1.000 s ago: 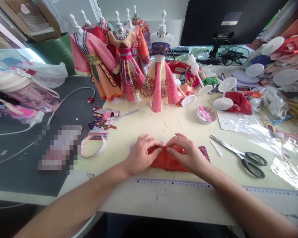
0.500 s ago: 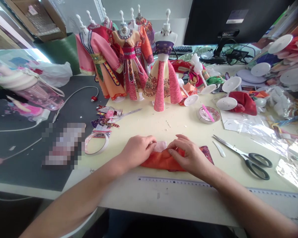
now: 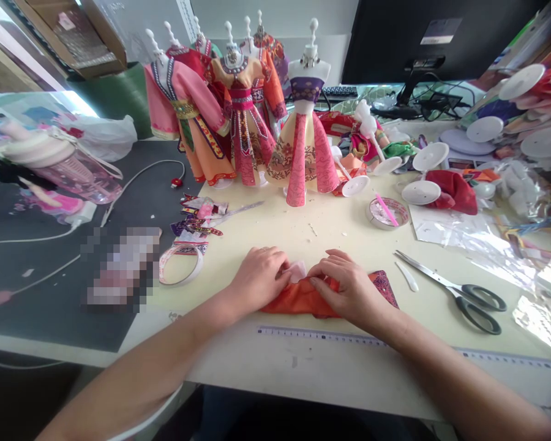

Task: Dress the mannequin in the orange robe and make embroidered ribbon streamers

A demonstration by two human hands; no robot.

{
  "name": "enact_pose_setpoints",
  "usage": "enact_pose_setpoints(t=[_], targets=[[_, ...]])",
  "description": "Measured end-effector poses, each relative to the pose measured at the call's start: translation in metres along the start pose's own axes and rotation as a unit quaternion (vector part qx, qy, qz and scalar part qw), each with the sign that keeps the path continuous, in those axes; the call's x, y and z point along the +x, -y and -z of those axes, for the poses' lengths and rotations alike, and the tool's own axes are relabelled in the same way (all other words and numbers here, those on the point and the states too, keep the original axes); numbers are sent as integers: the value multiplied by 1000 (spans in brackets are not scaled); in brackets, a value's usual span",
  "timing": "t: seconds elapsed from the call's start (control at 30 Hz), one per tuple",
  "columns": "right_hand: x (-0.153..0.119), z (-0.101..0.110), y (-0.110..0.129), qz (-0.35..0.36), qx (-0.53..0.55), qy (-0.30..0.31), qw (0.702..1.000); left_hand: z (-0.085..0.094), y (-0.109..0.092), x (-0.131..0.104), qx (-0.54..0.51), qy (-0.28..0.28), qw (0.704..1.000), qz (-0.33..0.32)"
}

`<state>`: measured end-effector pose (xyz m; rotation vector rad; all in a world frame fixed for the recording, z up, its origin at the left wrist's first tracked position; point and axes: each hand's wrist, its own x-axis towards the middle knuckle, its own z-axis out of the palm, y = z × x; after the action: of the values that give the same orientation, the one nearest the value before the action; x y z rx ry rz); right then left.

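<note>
An orange doll-sized garment (image 3: 298,300) lies on the cream table in front of me, its patterned purple-red trim (image 3: 384,288) showing at the right end. My left hand (image 3: 261,275) is closed at the garment's upper left edge, fingers pinched by a small piece of pale pink, thin material (image 3: 297,270). On the other side of that piece, my right hand (image 3: 344,282) pinches the orange cloth between thumb and fingers. The left fingertips are partly hidden, so what exactly they grip is unclear.
A long ruler (image 3: 321,336) lies along the near edge. Black-handled scissors (image 3: 459,291) and a white curved piece (image 3: 406,277) are at right. A tape roll (image 3: 180,264) and trim scraps (image 3: 197,220) lie left. Dressed mannequins (image 3: 303,147) stand behind, beside a round dish (image 3: 387,212).
The pale pink piece has been lifted and crumpled upward near my left fingers. My left hand has turned slightly; my right hand stays almost in place. The whole view has shifted a little.
</note>
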<state>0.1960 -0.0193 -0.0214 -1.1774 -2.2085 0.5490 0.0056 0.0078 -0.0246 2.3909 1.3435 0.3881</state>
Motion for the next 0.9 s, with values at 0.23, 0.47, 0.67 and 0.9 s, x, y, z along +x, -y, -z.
enact_pose_setpoints(t=[0.23, 0.47, 0.67, 0.9], targets=[[-1, 4, 2, 13, 12, -20, 1000, 0, -6, 0, -58, -31, 997, -50], [0, 4, 1, 29, 31, 5, 999, -1, -8, -3, -152, -45, 987, -20], [2, 7, 2, 31, 45, -21, 998, -2, -6, -2, -210, -42, 975, 60], [2, 7, 1, 5, 71, -37, 997, 4, -11, -2, -253, -30, 964, 81]])
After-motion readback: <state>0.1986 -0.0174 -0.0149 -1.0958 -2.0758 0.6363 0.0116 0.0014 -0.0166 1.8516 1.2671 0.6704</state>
